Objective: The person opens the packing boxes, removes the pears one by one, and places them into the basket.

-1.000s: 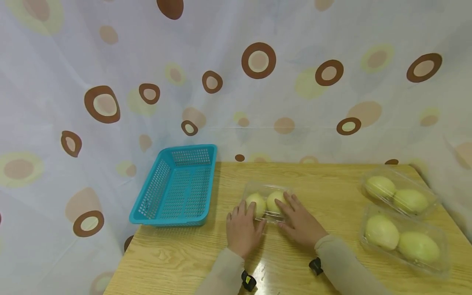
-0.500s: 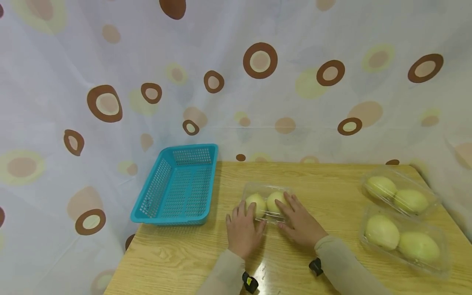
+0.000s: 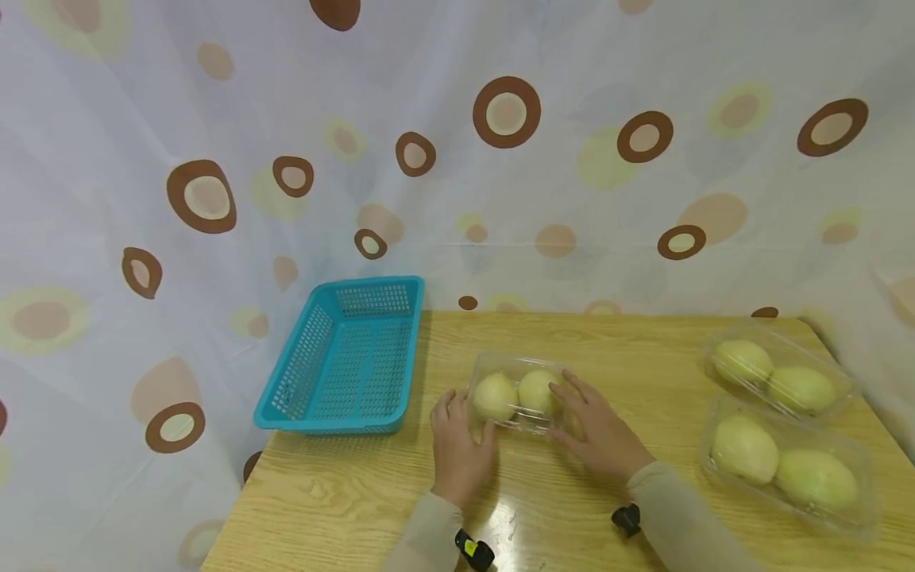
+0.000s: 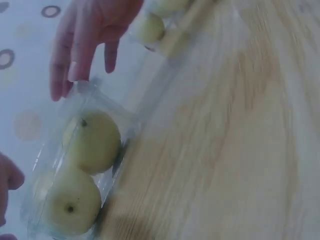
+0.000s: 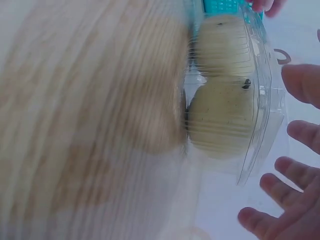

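A clear plastic clamshell box (image 3: 525, 427) with two round pale yellow-green fruits (image 3: 495, 397) inside lies on the wooden table, lid down. At its left end is my left hand (image 3: 461, 453), fingers loosely bent along the side and thumb near the front corner. My right hand (image 3: 604, 433) is at the other end, its fingers spread and relaxed; one fingertip is right at the box's corner in the left wrist view. The right wrist view has those fingers (image 5: 287, 190) beside the lid's rim. Only a bit of the left hand (image 4: 7, 182) shows in the left wrist view.
A blue plastic basket (image 3: 336, 425) with perforated sides stands at the back left. Two more clear boxes (image 3: 808, 508) (image 3: 779, 338), each with two similar fruits, lie at the table's right side. A patterned curtain (image 3: 429, 199) hangs behind the table (image 3: 343, 500).
Both hands have come off the top of the box and moved apart, the left one leftward and the right one rightward. The box stays in about the same place.
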